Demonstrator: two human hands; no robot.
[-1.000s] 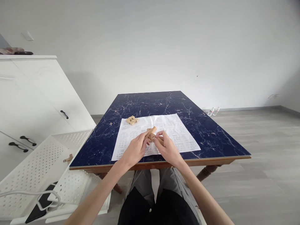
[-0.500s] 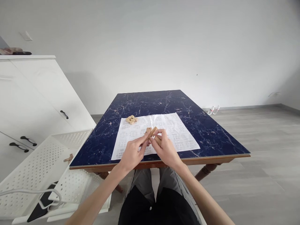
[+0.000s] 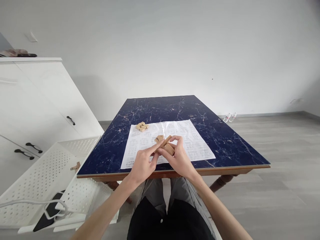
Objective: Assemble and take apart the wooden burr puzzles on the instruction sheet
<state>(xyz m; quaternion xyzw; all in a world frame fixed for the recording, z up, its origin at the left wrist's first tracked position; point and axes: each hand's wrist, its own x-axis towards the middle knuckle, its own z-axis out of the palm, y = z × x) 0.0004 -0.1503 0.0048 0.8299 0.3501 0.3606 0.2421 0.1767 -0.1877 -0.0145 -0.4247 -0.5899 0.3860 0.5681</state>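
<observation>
Close together above a printed paper sheet (image 3: 200, 146), my left hand (image 3: 145, 161) and my right hand (image 3: 178, 158) hold wooden puzzle pieces (image 3: 170, 149) between their fingers. One long piece (image 3: 166, 141) slants up from the fingertips of both hands. Just past my left fingers shows another wooden piece (image 3: 158, 138) with a dark curved mark; whether it is joined to the held ones I cannot tell. My palms hide part of the pieces. At the sheet's far left corner lies a small cluster of interlocked wooden pieces (image 3: 142, 126).
The sheet lies on a dark blue marbled table (image 3: 160, 106) with a wooden edge. To the left stand a white cabinet (image 3: 45, 100) and a white perforated rack (image 3: 37, 180) with a cable and a dark flat object. Two clear bottles (image 3: 229, 117) are on the floor at right.
The held wooden pieces have turned between my fingers, and the piece beyond my left fingers now shows a dark curved mark. Both hands stay together; the whole view has shifted slightly.
</observation>
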